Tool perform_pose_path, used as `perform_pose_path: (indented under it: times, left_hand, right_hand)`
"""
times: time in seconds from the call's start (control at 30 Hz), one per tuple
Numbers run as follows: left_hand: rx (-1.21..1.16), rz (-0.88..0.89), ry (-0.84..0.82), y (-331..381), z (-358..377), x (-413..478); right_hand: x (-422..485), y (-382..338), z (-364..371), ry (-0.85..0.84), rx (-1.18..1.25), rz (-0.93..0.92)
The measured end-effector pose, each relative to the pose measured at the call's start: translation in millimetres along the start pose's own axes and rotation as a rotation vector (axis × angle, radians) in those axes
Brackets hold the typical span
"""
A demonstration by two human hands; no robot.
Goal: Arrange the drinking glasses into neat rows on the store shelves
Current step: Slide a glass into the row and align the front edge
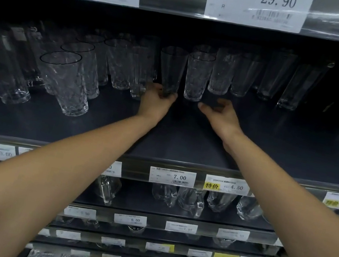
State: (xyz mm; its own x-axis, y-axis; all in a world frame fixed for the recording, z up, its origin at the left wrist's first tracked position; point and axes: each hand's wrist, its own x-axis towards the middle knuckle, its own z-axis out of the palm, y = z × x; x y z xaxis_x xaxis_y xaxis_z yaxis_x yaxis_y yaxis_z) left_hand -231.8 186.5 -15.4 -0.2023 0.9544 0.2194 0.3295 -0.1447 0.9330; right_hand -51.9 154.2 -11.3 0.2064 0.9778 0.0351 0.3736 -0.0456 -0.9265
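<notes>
A: How does the shelf [183, 144] look?
B: Dark and deep. The drinking glasses [244, 78] stand toward its back edge. Right of the middle they run in a fair line. Toward the left end they straggle forward, with 1 textured glass [65, 85] nearest the front edge.
A: And the one being handled?
B: A tall plain glass [172, 67], upright near the middle of the shelf, just beside a patterned neighbour [197, 76] on its right. The left hand [156, 103] grasps it low, fingers wrapped round the base.
A: The right hand [223, 115]?
B: Loosely curled and holding nothing, just in front of the neighbour's base. I cannot tell whether its thumb touches that glass.
A: How should the step go, then?
B: I judge the step is lining this glass up with the neighbour. Better to slide it on its base than lift it, since a tall glass gripped low tips easily. Leave a slim gap so the rims do not knock, and match its front to the neighbour's. The free hand could steady the neighbour. The stragglers at the left end look like most of what remains.
</notes>
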Motion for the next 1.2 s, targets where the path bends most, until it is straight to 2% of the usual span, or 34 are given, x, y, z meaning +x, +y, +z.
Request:
perform_pose_path:
  times: [0.27, 0.43, 0.7, 0.93, 1.2]
  left_hand:
    - [-0.026, -0.020, 0.139, -6, 33, 46]
    - [-0.042, 0.005, 0.170, -6, 46, 66]
    - [-0.159, -0.014, 0.137, -3, 54, 83]
    - [-0.044, -0.009, 0.151, -7, 58, 90]
    - [-0.049, 0.010, 0.037, -9, 52, 81]
  right_hand:
    - [72, 3, 29, 0.071, 0.088, -0.090]
    - [105, 4, 40, 0.028, 0.136, -0.169]
    - [122, 0, 47, 0.040, 0.156, -0.240]
    - [121, 0, 43, 0.114, 0.173, -0.174]
    - [111, 4, 35, 0.098, 0.253, -0.170]
